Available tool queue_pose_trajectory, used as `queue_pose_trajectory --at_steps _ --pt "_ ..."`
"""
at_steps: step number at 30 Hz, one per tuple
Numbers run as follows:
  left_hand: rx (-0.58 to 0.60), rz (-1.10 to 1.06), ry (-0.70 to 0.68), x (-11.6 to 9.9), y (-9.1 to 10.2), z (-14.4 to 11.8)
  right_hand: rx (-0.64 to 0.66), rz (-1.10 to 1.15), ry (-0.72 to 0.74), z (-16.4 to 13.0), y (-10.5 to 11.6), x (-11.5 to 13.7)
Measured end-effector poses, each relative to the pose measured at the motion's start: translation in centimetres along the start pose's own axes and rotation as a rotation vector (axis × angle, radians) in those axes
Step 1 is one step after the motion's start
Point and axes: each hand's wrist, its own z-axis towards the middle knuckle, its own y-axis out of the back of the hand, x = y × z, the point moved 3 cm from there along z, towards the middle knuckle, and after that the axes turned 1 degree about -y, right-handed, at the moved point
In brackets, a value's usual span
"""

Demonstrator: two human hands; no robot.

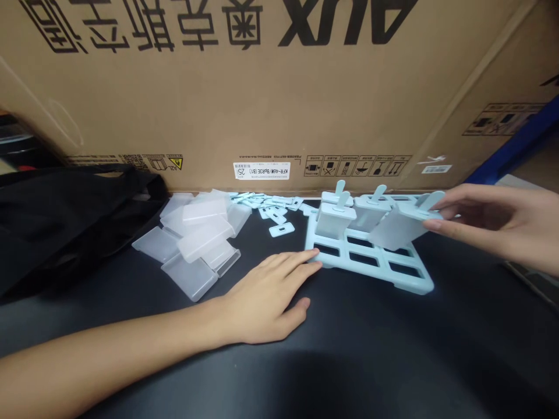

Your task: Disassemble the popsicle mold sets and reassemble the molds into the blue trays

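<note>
A light-blue rack (379, 271) with rectangular slots lies on the dark table. My left hand (273, 294) rests flat, fingers stretched out, its fingertips touching the rack's left edge. With thumb and fingers, my right hand (489, 224) pinches a popsicle mold (398, 227), a frosted body with a blue lid and stick. This mold is tilted over the rack's right part; its lower end is at a slot, and how deep it sits I cannot tell. Another popsicle mold (335, 220) stands upright in the left part of the rack, with more standing behind and beside it.
Left of the rack lies a heap of frosted mold bodies (205, 230). Several small blue lids (282, 229) are scattered behind my left hand. A black bag (74, 215) lies at the far left. A large cardboard box (196, 105) with upside-down print stands along the back.
</note>
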Motion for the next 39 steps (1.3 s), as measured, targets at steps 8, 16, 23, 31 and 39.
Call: queue_pose_trajectory --at_steps 8,16,23,31,39 --pt "-0.018 0.02 -0.005 -0.4 0.3 0.0 0.126 0.085 0.06 0.0 -2.1 2.2" --pt "-0.009 0.047 -0.005 -0.6 0.2 0.0 0.249 0.143 0.147 0.0 -2.9 2.7" --pt "-0.029 0.067 -0.019 -0.6 0.2 -0.1 0.176 0.133 0.188 0.5 -3.5 2.5" --pt "-0.018 0.102 -0.012 -0.6 0.1 -0.1 0.275 0.15 0.006 1.0 -4.3 1.2" --pt "-0.007 0.108 -0.002 -0.7 0.3 -0.1 0.356 0.187 -0.004 0.7 -4.2 2.4"
